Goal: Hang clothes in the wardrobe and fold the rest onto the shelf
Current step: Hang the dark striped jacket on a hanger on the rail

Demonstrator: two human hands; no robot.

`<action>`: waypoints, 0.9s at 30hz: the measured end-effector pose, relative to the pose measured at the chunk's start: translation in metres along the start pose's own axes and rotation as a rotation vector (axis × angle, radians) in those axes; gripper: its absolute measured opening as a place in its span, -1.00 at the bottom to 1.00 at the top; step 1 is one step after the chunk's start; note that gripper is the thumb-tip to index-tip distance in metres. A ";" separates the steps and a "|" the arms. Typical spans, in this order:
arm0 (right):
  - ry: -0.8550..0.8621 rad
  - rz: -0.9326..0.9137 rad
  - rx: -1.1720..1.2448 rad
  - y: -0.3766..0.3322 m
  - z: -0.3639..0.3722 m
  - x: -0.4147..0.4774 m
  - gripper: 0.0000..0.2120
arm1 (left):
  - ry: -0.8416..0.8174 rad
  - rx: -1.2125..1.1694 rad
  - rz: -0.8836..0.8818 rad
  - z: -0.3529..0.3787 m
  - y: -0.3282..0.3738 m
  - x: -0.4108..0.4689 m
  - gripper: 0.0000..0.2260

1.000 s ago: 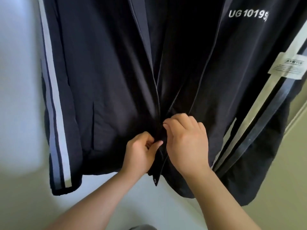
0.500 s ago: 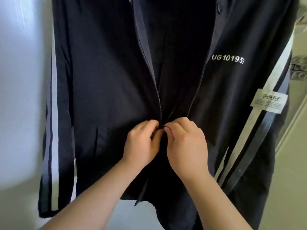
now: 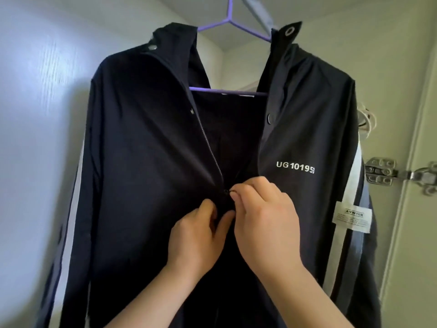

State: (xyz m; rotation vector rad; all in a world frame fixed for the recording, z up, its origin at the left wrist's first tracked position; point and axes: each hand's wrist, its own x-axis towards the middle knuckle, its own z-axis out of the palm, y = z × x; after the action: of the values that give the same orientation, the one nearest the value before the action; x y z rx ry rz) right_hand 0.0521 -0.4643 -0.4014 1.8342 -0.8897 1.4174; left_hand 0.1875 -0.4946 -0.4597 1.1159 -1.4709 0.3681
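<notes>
A dark navy jacket [image 3: 146, 162] with white sleeve stripes and the white print "UG 101953" hangs in front of me on a purple hanger [image 3: 227, 20]. Its front is zipped below my hands and open above them. My left hand [image 3: 196, 237] pinches the jacket's front fabric just under the zipper slider. My right hand [image 3: 264, 218] pinches the zipper pull [image 3: 227, 192] at mid-chest height. Both hands touch each other at the zipper line.
A pale wall [image 3: 35, 114] stands at the left. At the right is a cream wardrobe door [image 3: 416, 233] with a metal hinge [image 3: 383, 171]. A white patch label [image 3: 352, 217] sits on the jacket's right sleeve.
Both hands have travelled up the jacket front from near the hem to mid-chest, closing the zipper below them. My view has tilted up, so the hanger and collar now show.
</notes>
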 end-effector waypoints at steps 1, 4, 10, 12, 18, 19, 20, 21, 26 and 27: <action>-0.009 -0.031 -0.017 0.000 -0.001 0.003 -0.86 | 0.020 0.049 0.047 0.001 0.001 0.010 -0.66; 0.006 -0.094 -0.111 0.005 -0.011 0.035 -0.86 | 0.026 0.121 0.159 0.007 0.001 0.022 -0.68; 0.100 -0.078 -0.230 -0.003 -0.033 0.113 -0.85 | 0.077 0.198 0.078 0.006 0.009 0.028 -0.64; 0.112 -0.079 -0.224 -0.002 -0.032 0.110 -0.85 | 0.097 0.162 0.057 -0.005 0.019 0.043 -0.66; 0.111 -0.156 -0.228 0.003 -0.037 0.113 -0.84 | 0.283 0.201 0.237 -0.038 0.050 0.115 -0.67; 0.119 -0.168 -0.245 0.004 -0.039 0.118 -0.87 | 0.288 0.226 0.265 -0.038 0.051 0.118 -0.69; 0.130 -0.174 -0.267 0.005 -0.042 0.125 -0.90 | 0.283 0.232 0.290 -0.036 0.051 0.118 -0.69; 0.143 -0.171 -0.290 0.006 -0.045 0.135 -0.91 | 0.278 0.229 0.309 -0.035 0.049 0.117 -0.68; 0.175 -0.133 -0.333 0.007 -0.054 0.176 -0.89 | 0.300 0.197 0.342 -0.039 0.049 0.116 -0.68; 0.172 -0.127 -0.327 0.008 -0.055 0.178 -0.88 | 0.294 0.197 0.346 -0.039 0.050 0.116 -0.68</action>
State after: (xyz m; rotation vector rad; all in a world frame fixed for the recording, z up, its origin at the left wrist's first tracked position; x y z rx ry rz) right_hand 0.0491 -0.4463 -0.2158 1.4756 -0.8458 1.2471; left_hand 0.1891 -0.4888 -0.3273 0.9096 -1.3815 0.8972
